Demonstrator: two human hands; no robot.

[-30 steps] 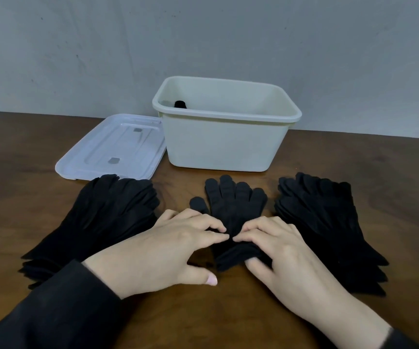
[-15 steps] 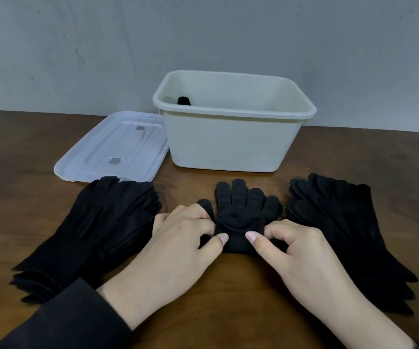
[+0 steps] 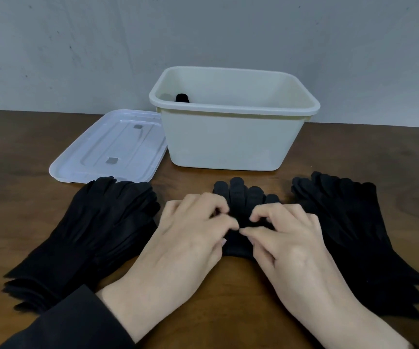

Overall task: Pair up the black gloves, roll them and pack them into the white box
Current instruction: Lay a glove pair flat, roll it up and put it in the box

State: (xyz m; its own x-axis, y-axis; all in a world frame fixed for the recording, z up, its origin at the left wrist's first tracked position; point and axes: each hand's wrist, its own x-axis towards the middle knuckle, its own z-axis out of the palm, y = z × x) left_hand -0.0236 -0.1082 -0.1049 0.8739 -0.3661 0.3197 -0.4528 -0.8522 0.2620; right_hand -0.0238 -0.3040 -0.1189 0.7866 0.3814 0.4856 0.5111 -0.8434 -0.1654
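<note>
A pair of black gloves (image 3: 245,197) lies in the middle of the table, its cuff end rolled up toward the fingers. My left hand (image 3: 190,238) and my right hand (image 3: 286,235) both grip the roll, fingers curled over it and thumbs under its near edge. Only the glove fingertips stick out beyond my hands. The white box (image 3: 228,144) stands open behind them, with one black rolled pair (image 3: 182,97) just visible in its far left corner. One stack of black gloves (image 3: 97,227) lies at the left, another stack (image 3: 354,222) at the right.
The box's clear lid (image 3: 110,147) lies flat on the brown table left of the box. A grey wall runs along the table's far edge. Bare wood shows between the box and the gloves.
Both hands have rolled the cuff end of the middle pair farther toward the glove fingers. The roll is thicker and less of the gloves lies flat.
</note>
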